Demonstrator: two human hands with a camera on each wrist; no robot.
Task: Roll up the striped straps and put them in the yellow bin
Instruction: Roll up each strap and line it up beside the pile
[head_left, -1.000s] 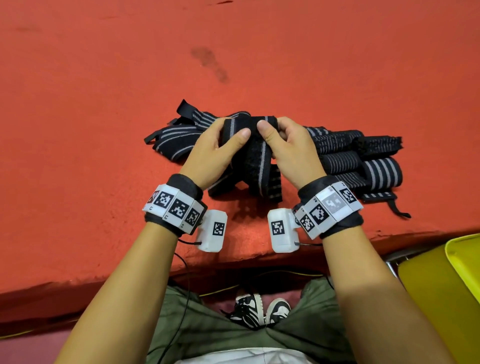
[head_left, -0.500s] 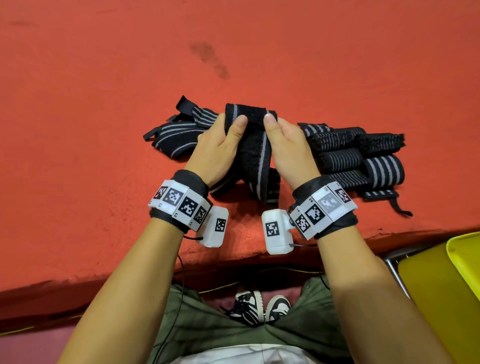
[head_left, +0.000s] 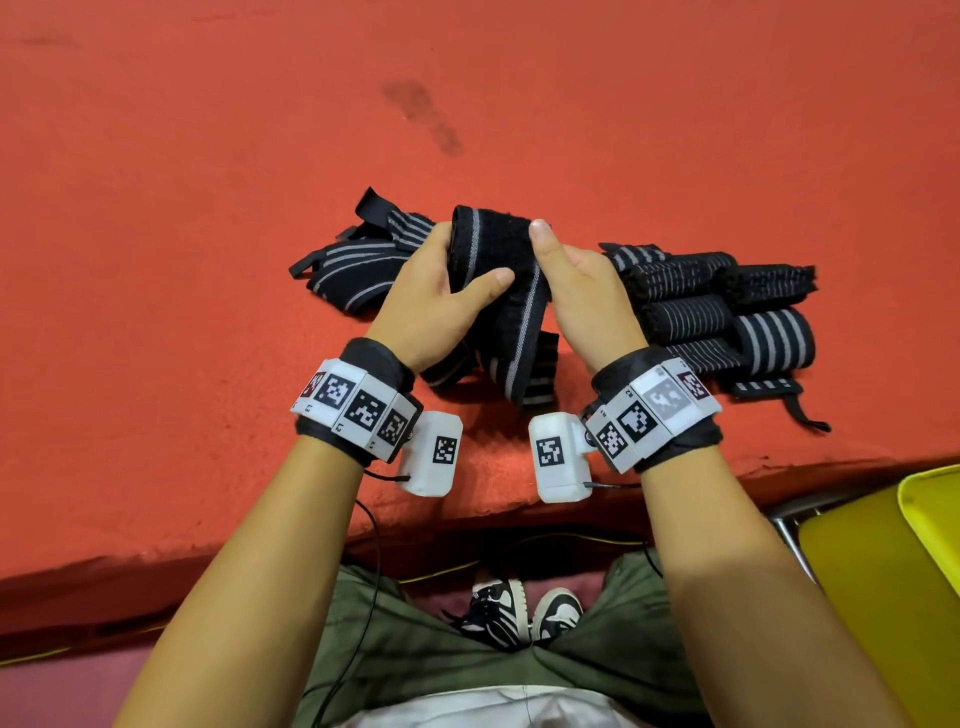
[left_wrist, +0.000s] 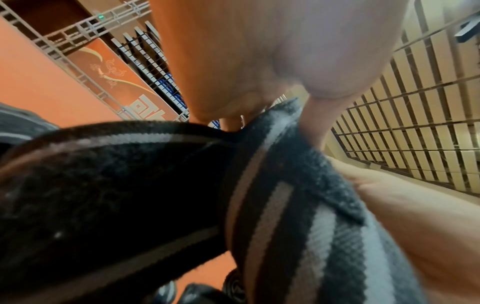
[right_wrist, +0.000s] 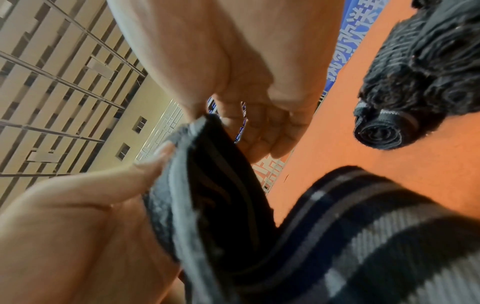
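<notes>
Both hands hold one black strap with grey stripes (head_left: 498, 244) raised above the red felt table. My left hand (head_left: 441, 291) grips its left edge, thumb laid across the front. My right hand (head_left: 576, 280) pinches its right edge, thumb up at the top corner. The strap's tail (head_left: 524, 364) hangs down between the wrists. Close up, the strap (left_wrist: 272, 185) fills the left wrist view, and its edge (right_wrist: 197, 164) shows in the right wrist view between thumb and fingers. Several rolled straps (head_left: 727, 317) lie to the right. The yellow bin (head_left: 909, 545) sits at the lower right, below the table.
A heap of loose unrolled straps (head_left: 353, 260) lies left of my hands. The table's front edge (head_left: 208, 551) runs just in front of my wrists. A dark stain (head_left: 421, 114) marks the felt farther back. A rolled strap (right_wrist: 379, 131) lies near my right hand.
The hands have lifted the strap's top end slightly away from me. My left thumb slid down across the strap's front; my right thumb stays at the top corner.
</notes>
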